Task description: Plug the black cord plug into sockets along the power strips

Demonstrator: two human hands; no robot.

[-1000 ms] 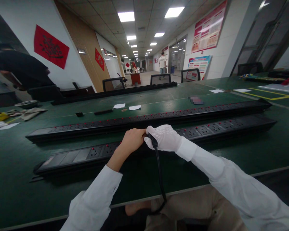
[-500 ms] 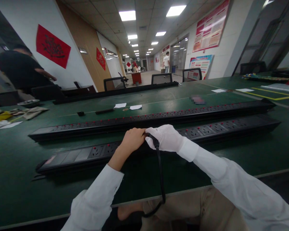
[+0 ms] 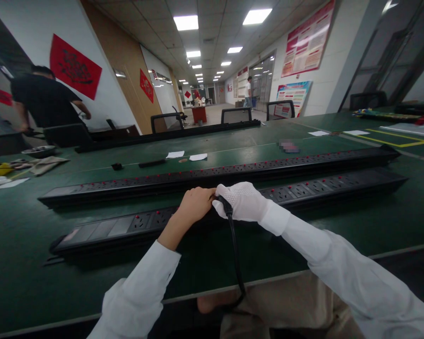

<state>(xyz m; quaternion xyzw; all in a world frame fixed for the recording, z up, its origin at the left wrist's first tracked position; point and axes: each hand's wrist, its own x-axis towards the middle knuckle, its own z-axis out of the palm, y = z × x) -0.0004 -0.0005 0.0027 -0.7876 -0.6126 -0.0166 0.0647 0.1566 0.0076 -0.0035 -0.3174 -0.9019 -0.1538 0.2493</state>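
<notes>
1. Hands meet at the middle of the near power strip (image 3: 127, 227): bare left hand (image 3: 195, 203) curled closed over its top.
2. Gloved right hand (image 3: 242, 202), touching the left, grips the black cable (image 3: 234, 249) at the strip.
3. Cable hangs off the bench (image 3: 28, 263) edge in front of the strip.

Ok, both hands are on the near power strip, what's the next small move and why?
Probably press the black cable down with the right hand while the left hand braces the power strip: both meet over its sockets, cable gripped in the glove.
</notes>
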